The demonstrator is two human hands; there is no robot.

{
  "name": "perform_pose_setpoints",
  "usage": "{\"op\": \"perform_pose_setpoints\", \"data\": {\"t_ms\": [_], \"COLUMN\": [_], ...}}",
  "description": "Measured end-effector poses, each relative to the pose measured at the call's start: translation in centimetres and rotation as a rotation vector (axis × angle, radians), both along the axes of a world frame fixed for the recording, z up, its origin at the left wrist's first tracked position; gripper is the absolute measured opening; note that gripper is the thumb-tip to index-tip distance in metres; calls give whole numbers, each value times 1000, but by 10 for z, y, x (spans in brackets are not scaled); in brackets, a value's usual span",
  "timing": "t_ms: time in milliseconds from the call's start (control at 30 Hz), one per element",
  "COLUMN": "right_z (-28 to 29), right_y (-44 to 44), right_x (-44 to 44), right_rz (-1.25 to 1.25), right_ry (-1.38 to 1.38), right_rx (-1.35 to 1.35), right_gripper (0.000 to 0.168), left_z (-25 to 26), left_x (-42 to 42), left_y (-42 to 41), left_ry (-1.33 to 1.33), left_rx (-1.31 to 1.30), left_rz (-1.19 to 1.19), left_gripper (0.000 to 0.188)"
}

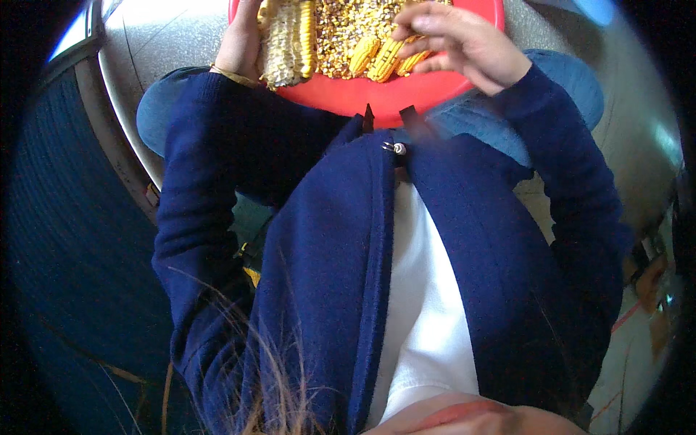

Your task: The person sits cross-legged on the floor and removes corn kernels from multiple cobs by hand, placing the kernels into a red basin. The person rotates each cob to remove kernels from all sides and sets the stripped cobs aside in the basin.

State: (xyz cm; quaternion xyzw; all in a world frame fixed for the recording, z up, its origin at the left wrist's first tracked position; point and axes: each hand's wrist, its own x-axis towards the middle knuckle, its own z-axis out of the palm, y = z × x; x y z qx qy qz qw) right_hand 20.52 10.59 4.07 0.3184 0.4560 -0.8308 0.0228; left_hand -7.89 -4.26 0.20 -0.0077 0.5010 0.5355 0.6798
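Note:
A red plastic basin (375, 100) lies between the knees at the top of the view, holding loose corn kernels (345, 27). My left hand (242, 46) is at the left rim, against a large corn cob (284, 49) that is largely stripped, with yellow kernels left along its right side; its fingers run out of the frame. Over the right part of the basin is my right hand (451, 46), fingers spread and slightly blurred, with nothing seen in it. Several small yellow corn cobs (385, 60) rest on the kernels just left of and beneath its fingers.
Denim-covered knees (565, 92) flank the basin. Grey speckled floor (163, 38) shows at the upper left. A dark ribbed surface (70, 217) fills the left side, with a curved rim (117, 117) beside it. Loose jacket ends with a metal zip pull (399, 148) hang by the basin's near rim.

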Motion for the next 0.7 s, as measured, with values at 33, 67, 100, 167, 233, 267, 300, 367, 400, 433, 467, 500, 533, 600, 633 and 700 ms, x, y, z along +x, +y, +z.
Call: {"op": "perform_pose_setpoints", "data": {"t_ms": [33,67,100,167,233,267,300,367,400,433,467,500,533,600,633,700], "right_z": [1,4,4,-4,-15,-24,-38,-46,-57,-69,-80,-81,-82,-77,-68,-68], "right_y": [11,19,24,30,31,27,26,17,15,16,18,17,15,13,8,8], "right_x": [-7,-9,-8,-17,-36,-42,-51,-70,-77,-81,-79,-78,-75,-69,-72,-69], "right_rz": [-17,-95,-177,-232,-295,-264,-236,-272,-328,-390,-484,-483,-491,-497,-608,-544], "right_ry": [38,54,69,66,41,132,156,145,237,327,315,360,375,390,315,258], "right_rx": [-115,-120,-126,-118,-135,-187,-168,-189,-262,-332,-326,-386,-352,-348,-142,-19], "right_gripper": [28,25,23,28,31,39,42,42,40,38,35,34,33,32,32,32], "left_z": [3,-2,-4,-6,-11,-14,-11,-3,-14,-15,-16,-10,-4,-3,-10,-19], "left_x": [6,6,7,11,19,22,23,56,62,70,78,86,93,100,98,95], "left_y": [1,0,0,1,8,8,16,29,33,40,43,44,44,44,42,39], "left_ry": [-13,-18,-25,-171,-74,-166,-181,116,14,90,119,151,167,143,274,552], "left_rx": [44,69,92,116,104,130,163,95,115,142,170,189,161,183,288,482], "left_rz": [17,20,21,-36,-34,-53,-209,-171,-164,-195,-187,-169,-139,-93,-130,-164], "left_gripper": [70,68,66,62,66,67,58,55,51,47,46,45,49,47,47,49]}}
